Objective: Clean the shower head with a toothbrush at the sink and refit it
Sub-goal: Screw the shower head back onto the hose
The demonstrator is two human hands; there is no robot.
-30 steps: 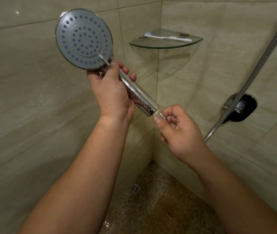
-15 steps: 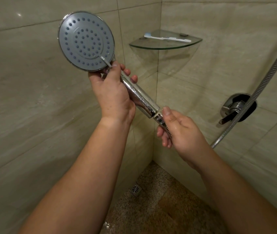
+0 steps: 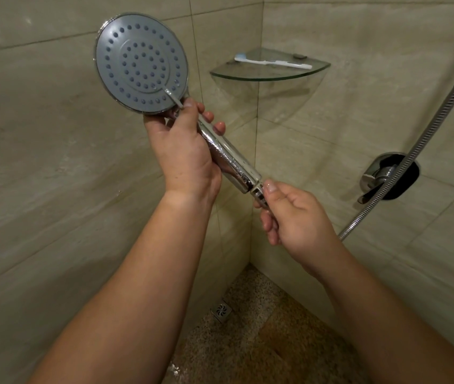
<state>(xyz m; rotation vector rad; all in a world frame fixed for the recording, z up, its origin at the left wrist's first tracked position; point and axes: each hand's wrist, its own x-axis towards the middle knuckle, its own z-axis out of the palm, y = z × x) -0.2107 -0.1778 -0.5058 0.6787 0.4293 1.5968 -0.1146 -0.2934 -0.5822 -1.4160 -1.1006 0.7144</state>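
A round shower head (image 3: 140, 62) with a grey nozzle face and a chrome handle is held up in front of the tiled corner, face towards me. My left hand (image 3: 185, 151) grips the upper part of the handle. My right hand (image 3: 295, 214) is closed around the hose connector at the handle's lower end. The metal hose (image 3: 425, 134) runs from behind my right hand up to the right edge of the view. A white toothbrush (image 3: 273, 62) with a blue head lies on the glass corner shelf (image 3: 270, 74).
A chrome mixer valve with a lever (image 3: 386, 176) sits on the right wall, behind the hose. A small floor drain (image 3: 221, 311) lies in the corner of the speckled shower floor. Beige tiled walls close in on the left and right.
My right hand has gone from pinching the handle's end to wrapping around the hose connector there. The hose has swung lower across the mixer valve. The shower head has hardly moved.
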